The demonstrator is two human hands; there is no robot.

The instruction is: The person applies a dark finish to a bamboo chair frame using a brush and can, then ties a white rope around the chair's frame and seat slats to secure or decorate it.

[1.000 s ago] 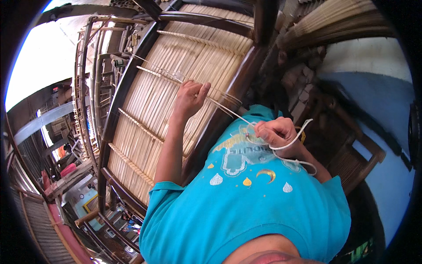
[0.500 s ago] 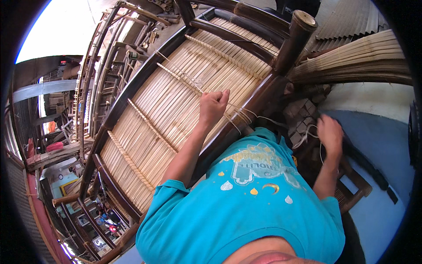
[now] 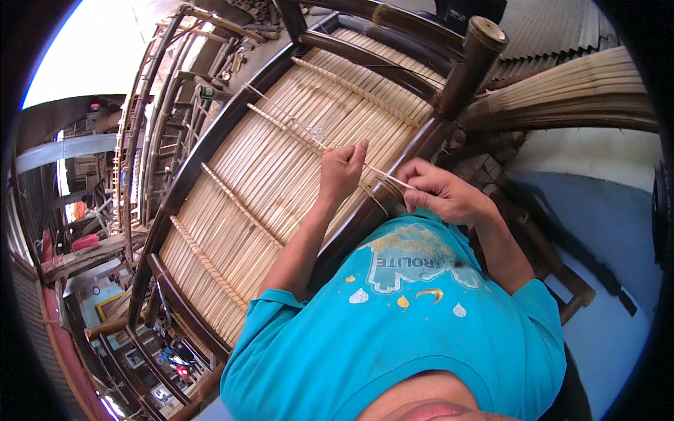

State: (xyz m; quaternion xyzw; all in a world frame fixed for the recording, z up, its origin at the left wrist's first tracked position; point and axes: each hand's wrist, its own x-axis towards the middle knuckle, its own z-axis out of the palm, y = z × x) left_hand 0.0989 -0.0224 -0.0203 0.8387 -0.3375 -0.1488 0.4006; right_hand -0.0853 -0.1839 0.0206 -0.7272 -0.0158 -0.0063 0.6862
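Pale, thin slats (image 3: pixel 246 189) lie side by side in a dark bamboo frame (image 3: pixel 184 184), crossed by several rows of twisted binding. Over them, near the frame's near rail, my left hand (image 3: pixel 341 172) is closed in a fist with the thumb up, gripping a pale cord (image 3: pixel 386 177). From that fist the cord runs to my right hand (image 3: pixel 446 196), whose fingers pinch it just past the rail. A few turns of cord wrap the rail below the hands. The fingers of the left hand partly hide the cord where it meets the slats.
A thick bamboo post (image 3: pixel 477 59) rises at the far right corner of the frame. Behind it lies a bundle of long pale strips (image 3: pixel 562 95). Bamboo frames (image 3: pixel 151 140) stand at the left, and a low wooden piece (image 3: pixel 579 295) is at my right.
My right hand has moved left and inward from the right side to the frame's rail, drawing the cord straight. My left hand stays nearly in place.
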